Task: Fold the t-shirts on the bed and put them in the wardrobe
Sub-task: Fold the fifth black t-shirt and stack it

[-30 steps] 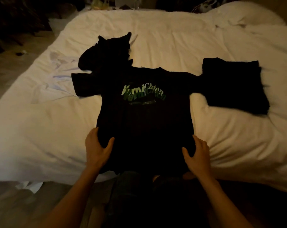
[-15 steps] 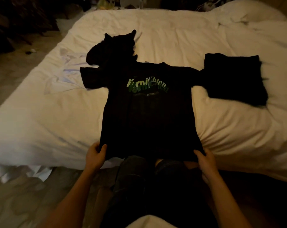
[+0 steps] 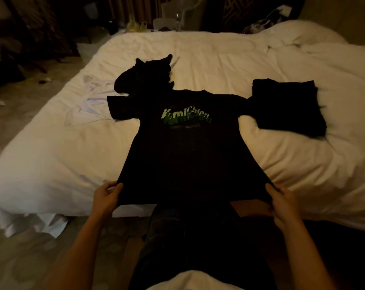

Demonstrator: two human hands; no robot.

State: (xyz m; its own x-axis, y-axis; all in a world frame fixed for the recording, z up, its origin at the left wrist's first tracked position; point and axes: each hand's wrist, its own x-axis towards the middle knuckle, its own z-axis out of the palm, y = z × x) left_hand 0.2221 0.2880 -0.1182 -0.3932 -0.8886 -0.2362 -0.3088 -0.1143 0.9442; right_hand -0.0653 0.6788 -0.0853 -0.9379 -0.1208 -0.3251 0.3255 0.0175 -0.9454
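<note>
Slippage threatens: left hand (image 3: 106, 197) and right hand (image 3: 282, 203) each pinch a hem corner of the black green-lettered t-shirt (image 3: 183, 155) spread flat at the white-quilted bed's (image 3: 73, 155) near edge, where an uneven tug could skew it floorward.

A black cotton t-shirt with printed lettering (image 3: 183, 155) is lying spread flat on the wide white quilted bed (image 3: 73, 155), hem at the near edge, collar pointing away. A crumpled black fabric heap (image 3: 148, 78) is sitting behind its left sleeve, touching it. A folded rectangular black fabric stack (image 3: 286, 105) is lying to the right, meeting the right sleeve. The left hand (image 3: 105, 198) and right hand (image 3: 282, 203) are gripping the near hem corners.
</note>
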